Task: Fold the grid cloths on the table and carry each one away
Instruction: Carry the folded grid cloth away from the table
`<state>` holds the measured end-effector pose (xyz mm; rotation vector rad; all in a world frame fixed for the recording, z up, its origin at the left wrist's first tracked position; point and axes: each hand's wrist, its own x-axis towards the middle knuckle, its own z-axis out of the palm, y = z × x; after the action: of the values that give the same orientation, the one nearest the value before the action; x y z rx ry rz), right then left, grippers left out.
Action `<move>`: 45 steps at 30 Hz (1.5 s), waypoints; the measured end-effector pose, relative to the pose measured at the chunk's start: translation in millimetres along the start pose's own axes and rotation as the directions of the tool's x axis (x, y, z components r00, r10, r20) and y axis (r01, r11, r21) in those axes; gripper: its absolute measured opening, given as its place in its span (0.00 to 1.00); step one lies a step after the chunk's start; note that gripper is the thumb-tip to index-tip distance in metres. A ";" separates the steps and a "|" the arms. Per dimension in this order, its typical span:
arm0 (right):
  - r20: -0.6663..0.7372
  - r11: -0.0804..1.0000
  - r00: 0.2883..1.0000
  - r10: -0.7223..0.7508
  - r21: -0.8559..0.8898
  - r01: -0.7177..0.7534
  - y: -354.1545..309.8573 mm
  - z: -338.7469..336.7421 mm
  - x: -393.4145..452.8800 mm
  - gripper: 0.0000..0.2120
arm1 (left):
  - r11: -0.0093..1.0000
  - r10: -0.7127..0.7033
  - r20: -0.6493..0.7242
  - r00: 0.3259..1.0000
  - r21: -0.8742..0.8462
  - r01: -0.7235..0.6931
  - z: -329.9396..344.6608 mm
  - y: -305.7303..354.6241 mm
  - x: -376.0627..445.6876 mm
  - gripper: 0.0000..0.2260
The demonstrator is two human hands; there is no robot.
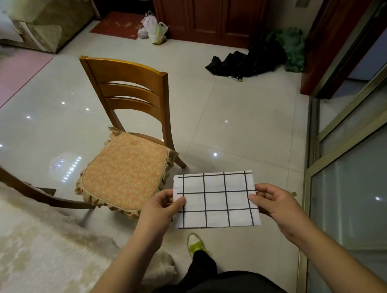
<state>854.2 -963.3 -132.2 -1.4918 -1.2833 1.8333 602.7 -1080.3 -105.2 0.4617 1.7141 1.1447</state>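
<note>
Fingers and thumb of the left hand (162,206) pinch the left edge of the folded grid cloth (217,201); the right hand (272,200) pinches its right edge likewise. Flat and level, the cloth hangs over the tiled floor (233,122), beside a cushioned wooden chair (126,134), near a glass door (359,175).

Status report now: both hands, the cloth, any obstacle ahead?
Left hand and right hand pinch opposite edges of the folded white black-grid cloth, held flat over the floor. Wooden chair with orange cushion ahead-left; tiled floor ahead open.
</note>
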 end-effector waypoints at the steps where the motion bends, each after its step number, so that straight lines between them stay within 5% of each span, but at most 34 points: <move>1: -0.010 1.000 1.000 0.003 -0.004 -0.003 -4.5 1.9 10.7 0.12 | 1.000 0.003 0.007 1.000 0.016 -0.003 -0.2 5.1 10.4 0.04; 18: -0.066 1.000 0.998 -0.004 -0.024 0.002 -111.7 37.2 147.9 0.10 | 0.992 0.106 0.022 0.994 0.068 -0.107 -4.2 103.8 159.4 0.07; 32: 0.018 0.999 0.999 -0.035 -0.005 0.035 -192.7 -44.9 305.2 0.14 | 0.991 0.065 -0.002 0.998 0.120 -0.064 88.2 196.1 285.7 0.11; 45: 0.096 0.999 0.995 -0.042 0.013 0.041 -248.7 -88.3 417.8 0.15 | 1.000 0.011 -0.034 0.999 -0.021 -0.012 141.4 262.8 375.1 0.10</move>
<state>753.4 -479.5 -129.8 -1.3761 -1.3363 1.9024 508.8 -610.7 -84.2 0.4416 1.7287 1.1842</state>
